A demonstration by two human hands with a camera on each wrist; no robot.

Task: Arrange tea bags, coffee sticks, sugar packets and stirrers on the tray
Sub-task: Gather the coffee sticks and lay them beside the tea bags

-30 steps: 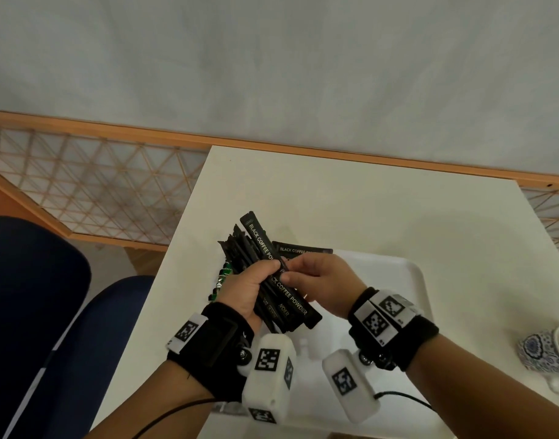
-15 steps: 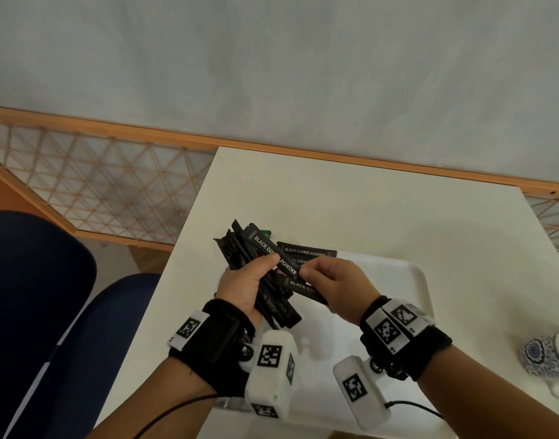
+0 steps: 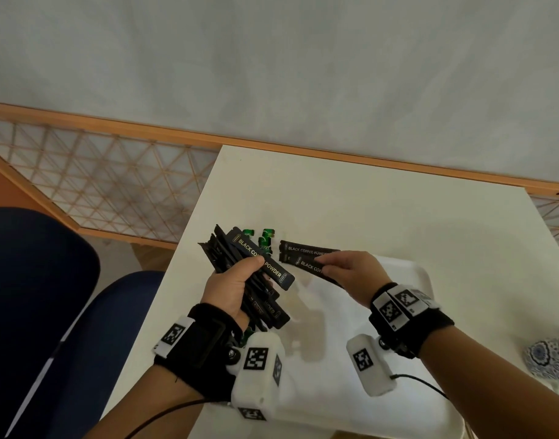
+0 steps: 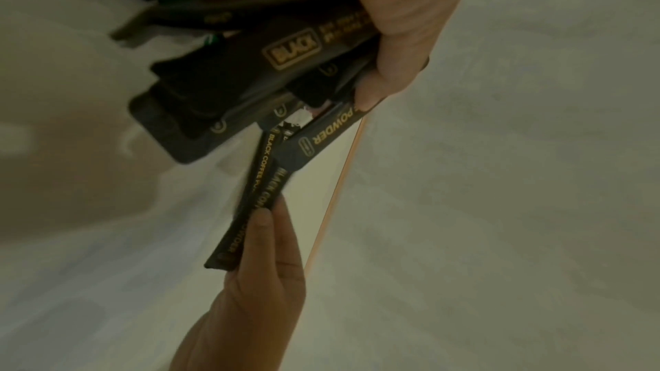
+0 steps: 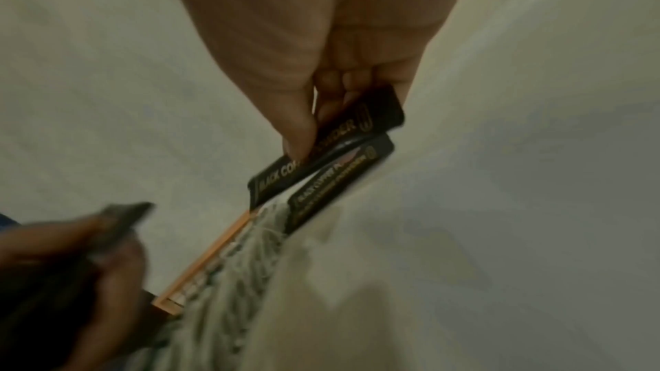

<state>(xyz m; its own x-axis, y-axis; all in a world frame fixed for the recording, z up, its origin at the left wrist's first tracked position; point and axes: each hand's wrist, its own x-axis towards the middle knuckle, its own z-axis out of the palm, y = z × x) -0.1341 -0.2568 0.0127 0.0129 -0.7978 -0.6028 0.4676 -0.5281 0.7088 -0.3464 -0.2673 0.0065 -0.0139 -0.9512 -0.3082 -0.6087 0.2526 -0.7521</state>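
My left hand (image 3: 237, 280) grips a fanned bundle of black coffee sticks (image 3: 256, 261) over the table's left side, thumb on the top stick. In the left wrist view the bundle (image 4: 228, 81) fills the upper frame. My right hand (image 3: 344, 274) pinches one black coffee stick (image 3: 310, 267) just above the white tray's (image 3: 411, 274) far left corner. Two more coffee sticks (image 3: 306, 249) lie there side by side. The right wrist view shows the pinched stick (image 5: 321, 145) above a lying one (image 5: 343, 177). Green packets (image 3: 265, 237) lie on the table behind the bundle.
A blue-patterned cup (image 3: 547, 359) stands at the table's right edge. A dark blue chair (image 3: 91, 327) sits left of the table. A wooden lattice rail (image 3: 97, 185) runs behind, under a grey wall.
My right hand has drawn one coffee stick out of the left hand's bundle and carried it right, down toward the sticks lying on the tray's corner. The left hand stayed with the bundle.
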